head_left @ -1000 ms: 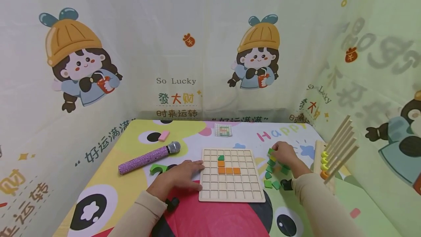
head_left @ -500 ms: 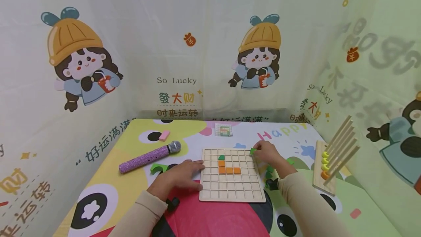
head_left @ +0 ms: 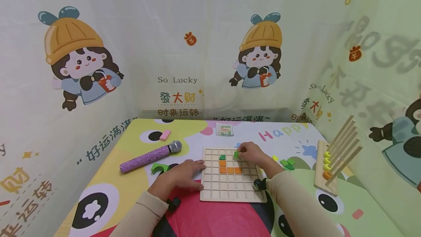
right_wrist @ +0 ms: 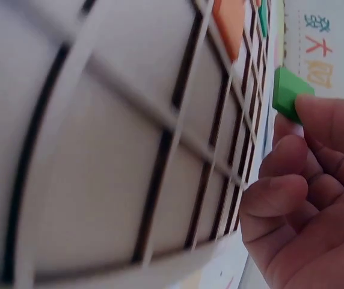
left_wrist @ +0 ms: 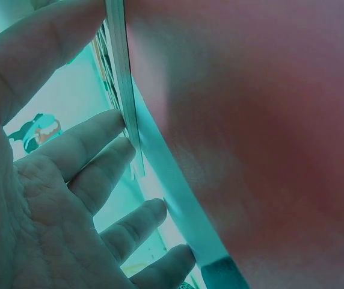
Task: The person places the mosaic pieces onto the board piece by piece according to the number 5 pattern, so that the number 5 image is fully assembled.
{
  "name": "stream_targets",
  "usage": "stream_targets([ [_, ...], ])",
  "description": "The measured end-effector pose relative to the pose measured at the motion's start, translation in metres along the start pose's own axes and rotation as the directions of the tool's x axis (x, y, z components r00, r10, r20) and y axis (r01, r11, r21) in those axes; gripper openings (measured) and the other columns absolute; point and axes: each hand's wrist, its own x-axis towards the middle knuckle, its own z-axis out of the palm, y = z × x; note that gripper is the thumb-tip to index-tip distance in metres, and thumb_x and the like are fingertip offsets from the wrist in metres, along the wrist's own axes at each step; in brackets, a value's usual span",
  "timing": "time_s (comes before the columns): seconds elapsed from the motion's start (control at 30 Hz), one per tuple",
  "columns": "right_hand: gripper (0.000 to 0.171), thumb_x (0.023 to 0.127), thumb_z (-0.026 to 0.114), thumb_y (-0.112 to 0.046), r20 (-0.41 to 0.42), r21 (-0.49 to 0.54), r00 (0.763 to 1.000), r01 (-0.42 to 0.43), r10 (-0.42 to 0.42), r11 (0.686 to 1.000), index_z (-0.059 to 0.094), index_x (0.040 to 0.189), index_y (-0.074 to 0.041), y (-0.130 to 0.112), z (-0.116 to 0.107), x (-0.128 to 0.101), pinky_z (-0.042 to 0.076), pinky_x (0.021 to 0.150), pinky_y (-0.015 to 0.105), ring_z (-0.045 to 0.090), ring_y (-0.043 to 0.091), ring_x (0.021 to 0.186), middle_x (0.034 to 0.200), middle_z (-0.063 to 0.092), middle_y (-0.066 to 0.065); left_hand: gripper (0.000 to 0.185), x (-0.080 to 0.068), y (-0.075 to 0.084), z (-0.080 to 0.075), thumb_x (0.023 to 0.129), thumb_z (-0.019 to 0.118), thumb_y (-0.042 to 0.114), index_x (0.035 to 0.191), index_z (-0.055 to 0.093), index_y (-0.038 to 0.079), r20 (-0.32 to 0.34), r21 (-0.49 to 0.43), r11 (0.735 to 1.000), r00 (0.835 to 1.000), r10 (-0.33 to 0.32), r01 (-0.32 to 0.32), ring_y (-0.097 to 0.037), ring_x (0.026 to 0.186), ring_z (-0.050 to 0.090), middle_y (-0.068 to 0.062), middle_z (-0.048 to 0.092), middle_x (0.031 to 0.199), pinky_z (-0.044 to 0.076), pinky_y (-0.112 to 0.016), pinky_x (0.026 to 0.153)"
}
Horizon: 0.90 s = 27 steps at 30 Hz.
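My right hand (head_left: 251, 153) pinches a green square tile (right_wrist: 290, 90) between thumb and fingertip, close over the upper right part of a wooden grid board (head_left: 210, 185). Orange tiles (head_left: 223, 170) lie in the grid in an L shape, with a green rounded tile (head_left: 222, 157) in the cell above them. My left hand (head_left: 185, 175) rests at the board's left edge with its fingers spread and relaxed. In the left wrist view, fingertips (left_wrist: 115, 120) touch the board's side (left_wrist: 124, 78).
Several green tiles (head_left: 288, 164) and a yellow piece (head_left: 275, 158) lie right of the board. Beyond stands a peg rack (head_left: 325, 167). A purple microphone (head_left: 149, 157), green arch block (head_left: 160, 167) and pink block (head_left: 165, 135) are on the left. A pattern card (head_left: 224, 130) lies at the back.
My right hand has picked up the green tile from the pile right of the board and carried it left over the grid. My left hand has stayed at the board's edge.
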Motion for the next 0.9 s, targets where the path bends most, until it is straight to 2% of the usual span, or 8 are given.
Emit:
stream_targets([
  [0.33,0.004,0.097,0.068,-0.007,0.025,-0.054,1.0,0.011,-0.009,0.998,0.07,0.1,-0.005,-0.015,0.014,0.01,0.051,0.08,0.035,0.056,0.018,0.085,0.095,0.067,0.004,0.076,0.0,0.002,-0.002,0.083,0.082,0.042,0.15,0.056,0.017,0.004,-0.001,1.0,1.0,-0.012,0.012,-0.037,0.149,0.039,-0.004,0.044,0.163,0.044,-0.055,0.114],
  [0.57,0.004,0.097,0.069,-0.008,0.015,-0.094,1.0,-0.006,0.008,0.996,0.072,0.099,-0.006,-0.02,0.017,0.011,0.051,0.081,0.036,0.056,0.017,0.084,0.093,0.067,0.003,0.078,0.0,0.001,-0.001,0.083,0.082,0.044,0.151,0.055,0.02,0.007,-0.007,0.999,0.999,-0.035,0.036,-0.036,0.15,0.038,-0.002,0.044,0.164,0.045,-0.055,0.114],
  [0.9,0.006,0.097,0.07,-0.012,0.016,-0.16,0.999,-0.036,0.039,0.986,0.072,0.094,-0.007,-0.024,0.024,0.017,0.051,0.079,0.034,0.056,0.019,0.083,0.088,0.066,0.002,0.078,0.0,0.001,-0.001,0.082,0.082,0.043,0.151,0.055,0.019,0.01,-0.01,0.999,0.999,-0.03,0.03,-0.036,0.15,0.038,-0.002,0.044,0.164,0.045,-0.056,0.113],
])
